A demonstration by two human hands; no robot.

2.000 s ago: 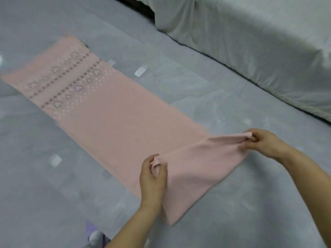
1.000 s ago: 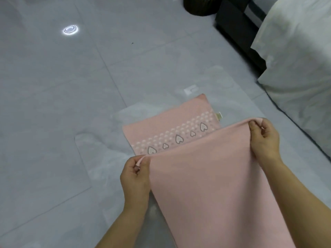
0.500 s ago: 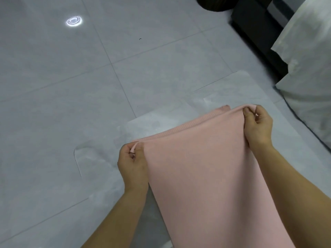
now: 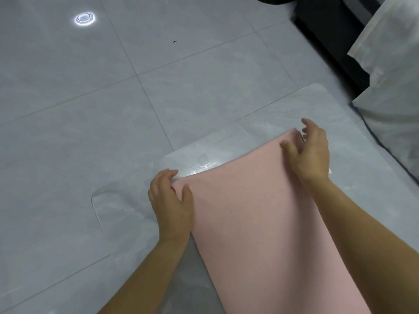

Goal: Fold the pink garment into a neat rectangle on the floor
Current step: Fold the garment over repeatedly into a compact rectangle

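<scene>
The pink garment [image 4: 254,214] lies folded in half lengthwise as a long plain strip, running from the centre toward the bottom right. Its heart pattern is covered by the top layer. My left hand [image 4: 170,200] rests at the far left corner, thumb on the cloth and fingers curled over the edge. At the far right corner my right hand [image 4: 310,150] lies flat on the cloth with its fingers spread apart. My right forearm hides part of the garment's right edge.
A clear plastic sheet [image 4: 127,207] lies on the grey tiled floor [image 4: 68,109] beneath the garment. A white-covered bed [image 4: 392,71] stands at the right, with dark furniture [image 4: 328,30] behind it. A lamp reflection [image 4: 84,18] shines at the far left.
Both hands carried the near end forward over the heart-patterned end and laid it down. The right hand has let go and spread flat; the left has lowered its corner.
</scene>
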